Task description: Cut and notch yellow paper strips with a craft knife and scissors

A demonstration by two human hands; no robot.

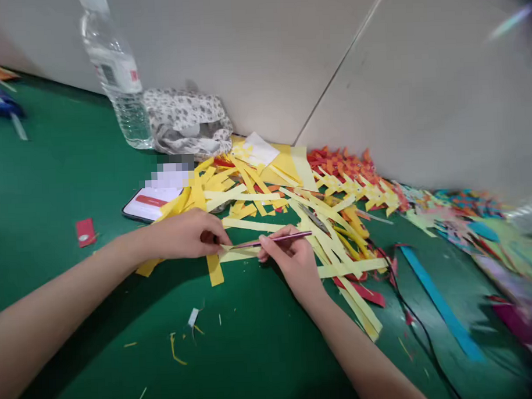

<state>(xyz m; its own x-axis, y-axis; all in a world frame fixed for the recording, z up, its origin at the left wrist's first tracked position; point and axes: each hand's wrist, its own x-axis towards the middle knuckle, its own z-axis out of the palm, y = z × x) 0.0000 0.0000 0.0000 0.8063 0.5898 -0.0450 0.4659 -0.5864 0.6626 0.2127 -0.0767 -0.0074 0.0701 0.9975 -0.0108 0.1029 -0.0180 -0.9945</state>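
Note:
My left hand (193,234) is closed, with thumb and fingertips pinching the end of a pale yellow paper strip (239,254) low over the table. In my right hand (292,259) is a slim purple-pink pointed tool (291,236), gripped between thumb and fingers. Its thin tip points left and reaches the strip close to my left fingertips. Whether the tool is a pair of tweezers or a single stick cannot be made out. A deeper yellow strip (215,271) lies under my left hand. Many loose yellow strips (244,194) are heaped just behind both hands.
A phone (150,202), a water bottle (125,94) and a patterned cloth pouch (189,120) stand at the back left. A grey metal tool (314,219) rests on the strips. Folded orange paper pieces (343,165), a blue strip (444,304) and a black cable (409,311) lie right.

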